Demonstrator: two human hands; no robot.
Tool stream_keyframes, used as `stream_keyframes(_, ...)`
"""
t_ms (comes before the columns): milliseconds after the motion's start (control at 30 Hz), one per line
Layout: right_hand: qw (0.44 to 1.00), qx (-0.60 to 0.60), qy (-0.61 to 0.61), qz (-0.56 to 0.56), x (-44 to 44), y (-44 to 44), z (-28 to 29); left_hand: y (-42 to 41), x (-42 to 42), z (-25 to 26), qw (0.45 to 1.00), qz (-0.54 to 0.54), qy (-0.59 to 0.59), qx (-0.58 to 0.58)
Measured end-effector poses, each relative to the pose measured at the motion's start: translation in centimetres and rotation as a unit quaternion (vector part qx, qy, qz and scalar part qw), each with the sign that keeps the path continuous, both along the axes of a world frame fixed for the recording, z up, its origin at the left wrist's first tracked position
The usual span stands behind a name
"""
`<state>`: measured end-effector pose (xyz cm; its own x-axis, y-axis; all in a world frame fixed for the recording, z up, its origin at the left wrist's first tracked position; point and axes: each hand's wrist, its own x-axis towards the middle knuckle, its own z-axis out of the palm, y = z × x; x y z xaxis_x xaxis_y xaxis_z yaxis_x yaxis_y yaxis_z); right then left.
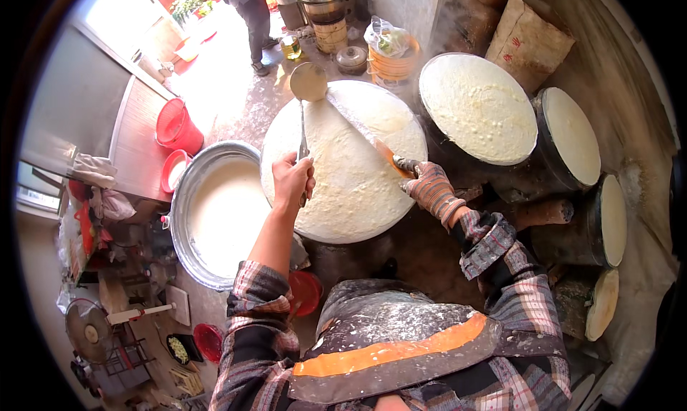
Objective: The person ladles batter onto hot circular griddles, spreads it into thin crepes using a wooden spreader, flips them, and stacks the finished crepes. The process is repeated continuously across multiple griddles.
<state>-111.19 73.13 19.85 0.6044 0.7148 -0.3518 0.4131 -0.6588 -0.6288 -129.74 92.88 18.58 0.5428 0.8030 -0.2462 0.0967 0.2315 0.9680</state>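
Note:
My left hand (294,177), bare, grips the metal handle of a ladle (308,82). The ladle's round bowl is over the far edge of a wide round griddle (349,191) coated with pale, lumpy batter. In my right hand (433,188), which wears a striped knitted glove, is the wrapped handle of a long flat spatula (359,123). Its batter-covered blade slants across the griddle, and its far end meets the ladle bowl. Left of the griddle stands a large metal pot (180,212) containing creamy liquid batter (231,212).
Several batter-covered round griddles (477,107) curve along my right, with steam nearby. Red buckets (180,126) stand beyond the pot. A person's legs (256,29), an oil bottle (290,47) and a lidded pot (351,60) are at the back. A red basin (306,294) sits near my apron.

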Motion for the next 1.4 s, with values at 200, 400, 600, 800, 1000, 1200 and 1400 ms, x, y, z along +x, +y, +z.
stream_keyframes(200,0.934,0.284,0.187,-0.11,-0.4,-1.2,1.6,-0.2,-6.5,5.5,0.965,-0.003,-0.235,-0.12)
stream_keyframes(400,0.994,0.085,0.008,-0.063,-2.1,0.4,-3.4,2.3,-8.6,6.0,0.893,-0.114,-0.265,-0.346)
stream_keyframes(600,0.976,0.142,0.066,-0.152,-6.8,1.2,-1.5,4.5,-15.0,5.4,0.936,-0.087,-0.271,-0.206)
stream_keyframes(800,0.879,0.298,0.298,-0.221,-12.4,-4.9,0.9,0.8,-14.1,1.7,0.93,-0.113,-0.232,-0.263)
stream_keyframes(1000,0.877,0.378,0.223,-0.195,-14.2,-10.1,0.2,-7.6,-7.3,1.1,0.934,-0.215,-0.165,-0.232)
stream_keyframes(1200,0.919,0.374,0.078,-0.098,-12.1,-15.7,-0.1,-18.6,1.0,1.4,0.942,-0.296,-0.11,-0.117)
stream_keyframes(1400,0.922,0.357,0.109,-0.106,-5.1,-25.8,-0.1,-29.6,10.8,3.2,0.919,-0.365,-0.1,-0.108)
